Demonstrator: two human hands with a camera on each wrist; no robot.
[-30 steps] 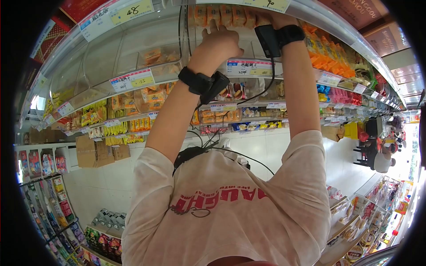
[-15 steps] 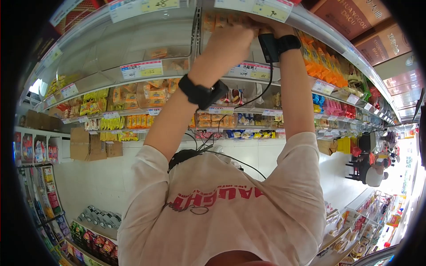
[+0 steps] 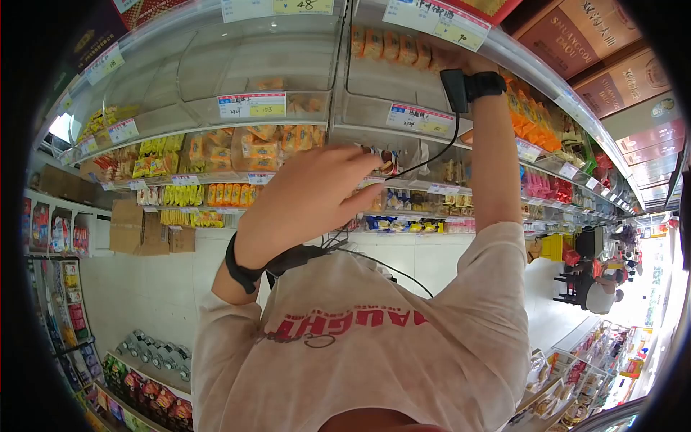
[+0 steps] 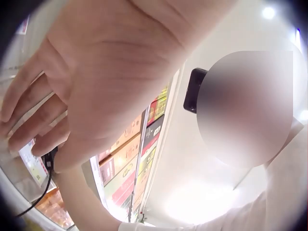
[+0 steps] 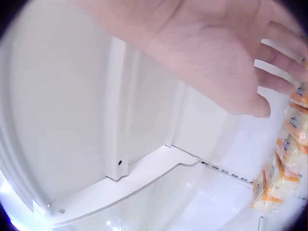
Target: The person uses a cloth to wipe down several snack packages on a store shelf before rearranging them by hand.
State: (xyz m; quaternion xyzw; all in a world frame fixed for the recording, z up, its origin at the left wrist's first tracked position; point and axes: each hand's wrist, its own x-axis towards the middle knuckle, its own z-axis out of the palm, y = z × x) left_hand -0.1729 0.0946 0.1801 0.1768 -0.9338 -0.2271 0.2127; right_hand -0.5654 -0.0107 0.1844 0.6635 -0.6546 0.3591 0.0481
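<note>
In the head view the left hand (image 3: 313,194) is held in front of the lower shelves, fingers extended and holding nothing; its palm (image 4: 110,72) fills much of the left wrist view. The right hand (image 3: 464,61) reaches into the upper shelf bay, at the right end of a row of orange-and-clear wrapped packs (image 3: 390,47). From the right wrist view, the fingers of the right hand (image 5: 216,57) are spread and fairly straight, their tips beside the wrapped packs (image 5: 288,139); whether they touch is unclear.
Price labels (image 3: 252,106) line the shelf fronts. Orange packs (image 3: 536,119) hang over the shelf to the right. Lower tiers hold yellow and orange snacks (image 3: 259,151). A cardboard box (image 3: 144,229) stands on the floor, and a seated person (image 3: 603,295) is at far right.
The left hand has come away from the wrapped packs, down and toward the body, leaving the row more visible. The right hand remains in the upper bay.
</note>
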